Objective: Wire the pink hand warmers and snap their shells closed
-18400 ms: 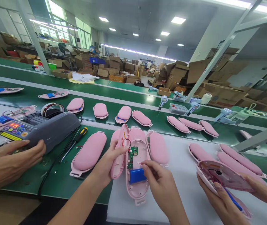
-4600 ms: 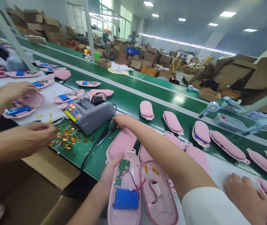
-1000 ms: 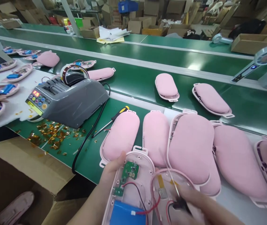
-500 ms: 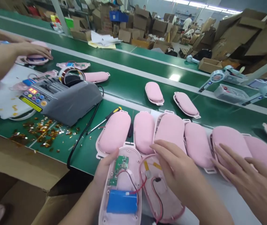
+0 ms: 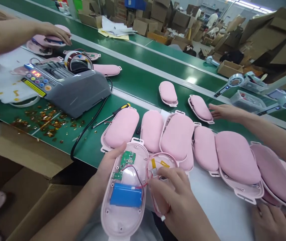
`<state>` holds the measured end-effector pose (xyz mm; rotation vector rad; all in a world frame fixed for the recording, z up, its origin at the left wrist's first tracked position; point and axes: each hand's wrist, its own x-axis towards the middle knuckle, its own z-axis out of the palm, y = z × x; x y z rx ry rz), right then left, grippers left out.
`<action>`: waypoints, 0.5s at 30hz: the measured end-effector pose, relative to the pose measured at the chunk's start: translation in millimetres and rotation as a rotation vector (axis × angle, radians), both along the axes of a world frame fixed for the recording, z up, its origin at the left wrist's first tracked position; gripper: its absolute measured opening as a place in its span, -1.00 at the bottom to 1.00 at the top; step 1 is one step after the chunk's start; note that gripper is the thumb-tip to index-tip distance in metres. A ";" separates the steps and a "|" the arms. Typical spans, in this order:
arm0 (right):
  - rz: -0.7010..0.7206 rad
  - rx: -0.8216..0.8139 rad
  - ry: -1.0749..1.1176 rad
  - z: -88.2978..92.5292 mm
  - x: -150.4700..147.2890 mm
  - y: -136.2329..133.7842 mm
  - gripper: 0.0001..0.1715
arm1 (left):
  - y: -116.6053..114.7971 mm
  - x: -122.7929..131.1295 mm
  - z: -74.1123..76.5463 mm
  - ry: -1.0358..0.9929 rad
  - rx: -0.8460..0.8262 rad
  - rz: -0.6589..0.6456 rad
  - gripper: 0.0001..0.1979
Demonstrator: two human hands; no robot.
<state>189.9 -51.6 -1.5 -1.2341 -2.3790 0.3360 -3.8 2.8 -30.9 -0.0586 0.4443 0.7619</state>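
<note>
My left hand (image 5: pixel 109 164) grips the left edge of a pink casing half (image 5: pixel 122 217), its open inside facing up. A green circuit board (image 5: pixel 129 158) and a blue battery pack (image 5: pixel 126 195) sit in it. Red and black wires (image 5: pixel 138 177) run from there towards a second pink half, the cover (image 5: pixel 163 156), which lies alongside with strips of amber tape inside. My right hand (image 5: pixel 175 190) is over this cover, thumb and fingers closed together beside a small white connector (image 5: pixel 154 171). What lies between the fingertips is hidden.
Several closed pink casings (image 5: pixel 178 135) line the bench ahead. A grey tape dispenser (image 5: pixel 79 90), a screwdriver (image 5: pixel 112 115) and amber tape scraps (image 5: pixel 49 120) are to the left. Other people's hands show at left (image 5: pixel 54 33), far right (image 5: pixel 220 112) and lower right (image 5: pixel 271 217). A cardboard box (image 5: pixel 32 157) stands lower left.
My right hand has moved from the cover's right edge to its inside near the wires, its fingers curling closed. Another person's hand has left the right-hand casings; one now reaches towards a farther casing.
</note>
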 end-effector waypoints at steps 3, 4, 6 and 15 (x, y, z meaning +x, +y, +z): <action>0.040 0.011 0.029 0.7 -7.8 5.9 -0.54 | -0.8 2.3 -0.2 -0.101 0.021 -0.050 -0.49; 0.051 -0.002 0.061 0.6 -9.7 7.8 -0.58 | -1.0 3.0 -0.5 -0.117 0.028 -0.045 -0.50; 0.047 -0.047 0.150 0.7 -12.9 11.6 -0.68 | -0.9 4.0 -1.2 -0.113 0.034 -0.027 -0.53; -0.174 -0.278 0.321 12.8 -35.4 24.3 -0.82 | -0.5 6.8 6.9 0.039 0.031 -0.053 -0.54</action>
